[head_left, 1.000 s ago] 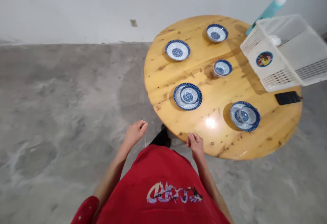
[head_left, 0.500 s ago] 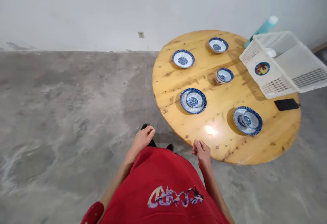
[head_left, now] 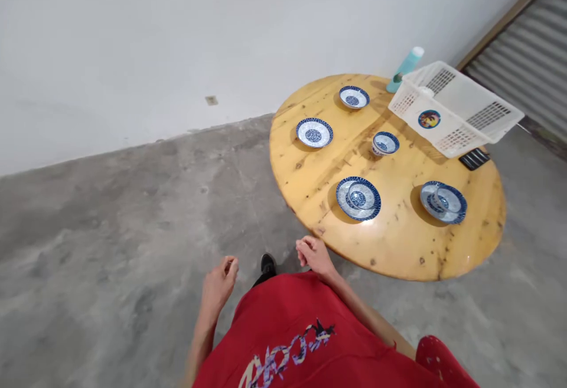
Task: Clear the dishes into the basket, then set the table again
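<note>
Over the grey floor, my left hand (head_left: 220,281) hangs in front of my body, its fingers loosely curled in, holding nothing. My right hand (head_left: 314,254) is also curled, with nothing visible in it, beside the near left edge of the round wooden table (head_left: 305,211). Closest to it is a blue-and-white plate (head_left: 343,206) with a small bowl (head_left: 361,195) on it. Another such plate (head_left: 427,199), also bearing a bowl (head_left: 449,199), lies to the right. A bowl (head_left: 385,143) stands by itself mid-table. Two dishes (head_left: 314,133) (head_left: 354,97) lie farther back.
A white plastic basket (head_left: 452,122) stands at the table's right rear, with a light blue bottle (head_left: 405,69) beside it. Next to the basket lies a black object (head_left: 474,159). Behind are a white wall (head_left: 133,51) and a ridged grey shutter (head_left: 527,57).
The view has turned and my body has shifted. Both hands have swung: my left is lower and farther left in view, my right has moved left, off the table's edge. The dishes stay put.
</note>
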`<state>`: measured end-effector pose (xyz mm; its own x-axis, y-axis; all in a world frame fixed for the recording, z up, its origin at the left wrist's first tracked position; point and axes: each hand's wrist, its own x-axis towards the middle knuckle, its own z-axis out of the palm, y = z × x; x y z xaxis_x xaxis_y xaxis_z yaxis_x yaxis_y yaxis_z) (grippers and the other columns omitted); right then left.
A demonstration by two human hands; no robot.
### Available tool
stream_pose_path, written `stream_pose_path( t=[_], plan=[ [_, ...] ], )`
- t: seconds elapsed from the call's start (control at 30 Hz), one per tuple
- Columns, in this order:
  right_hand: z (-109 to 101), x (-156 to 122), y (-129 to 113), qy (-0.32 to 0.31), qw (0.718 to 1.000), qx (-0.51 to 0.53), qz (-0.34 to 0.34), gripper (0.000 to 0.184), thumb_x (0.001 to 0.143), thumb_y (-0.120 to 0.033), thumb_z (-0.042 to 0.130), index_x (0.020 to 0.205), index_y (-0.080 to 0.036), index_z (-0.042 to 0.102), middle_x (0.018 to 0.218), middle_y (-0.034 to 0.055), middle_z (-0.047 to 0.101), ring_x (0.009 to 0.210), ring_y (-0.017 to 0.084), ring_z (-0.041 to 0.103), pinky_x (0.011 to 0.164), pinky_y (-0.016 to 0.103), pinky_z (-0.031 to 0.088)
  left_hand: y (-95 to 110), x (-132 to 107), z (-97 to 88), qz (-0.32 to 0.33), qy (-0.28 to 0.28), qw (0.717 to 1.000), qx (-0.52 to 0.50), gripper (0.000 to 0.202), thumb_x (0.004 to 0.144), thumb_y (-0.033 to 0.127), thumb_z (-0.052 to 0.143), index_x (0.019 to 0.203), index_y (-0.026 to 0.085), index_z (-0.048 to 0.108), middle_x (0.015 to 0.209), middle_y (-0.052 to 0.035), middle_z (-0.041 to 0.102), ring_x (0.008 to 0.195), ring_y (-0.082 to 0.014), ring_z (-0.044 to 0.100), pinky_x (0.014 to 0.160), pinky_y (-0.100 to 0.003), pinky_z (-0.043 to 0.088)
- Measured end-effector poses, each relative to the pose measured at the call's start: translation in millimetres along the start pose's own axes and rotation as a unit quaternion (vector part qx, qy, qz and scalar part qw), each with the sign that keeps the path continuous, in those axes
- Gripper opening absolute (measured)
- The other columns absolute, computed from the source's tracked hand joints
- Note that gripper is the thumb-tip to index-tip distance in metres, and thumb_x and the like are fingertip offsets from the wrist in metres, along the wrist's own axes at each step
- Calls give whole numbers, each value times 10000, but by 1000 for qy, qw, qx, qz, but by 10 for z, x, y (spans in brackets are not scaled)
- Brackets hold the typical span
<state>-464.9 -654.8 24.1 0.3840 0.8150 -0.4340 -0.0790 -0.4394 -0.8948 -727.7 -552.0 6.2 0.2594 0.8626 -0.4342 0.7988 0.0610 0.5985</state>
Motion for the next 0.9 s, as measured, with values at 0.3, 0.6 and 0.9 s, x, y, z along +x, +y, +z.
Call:
stream_pose_path(
  t=[0.3,0.6,0.9],
  plan=[
    [498,308,-196,71,997,-25,12,282,811,-442,510,655,-207,515,538,-23,573,418,106,537,452,216,379,438,1063,-466,137,-59,989,-9,320,899,486,406,886,241,612,802,-24,710,752,-188,688,718,-264,482],
    [656,1176,-455,111,991,50,63,270,803,-438,500,686,-196,523,523,-35,557,392,89,500,423,199,347,1311,1994,-398,261,-163,951,9,295,939,455,410,897,246,615,766,7,687,714,-148,672,700,-234,464],
    [560,2383,-991,155,974,154,65,249,810,-393,540,652,-200,524,521,-43,552,402,93,506,421,198,358,1880,3180,-707,226,-218,945,95,302,913,458,425,926,246,640,819,-21,716,785,-182,696,707,-272,534]
  ],
)
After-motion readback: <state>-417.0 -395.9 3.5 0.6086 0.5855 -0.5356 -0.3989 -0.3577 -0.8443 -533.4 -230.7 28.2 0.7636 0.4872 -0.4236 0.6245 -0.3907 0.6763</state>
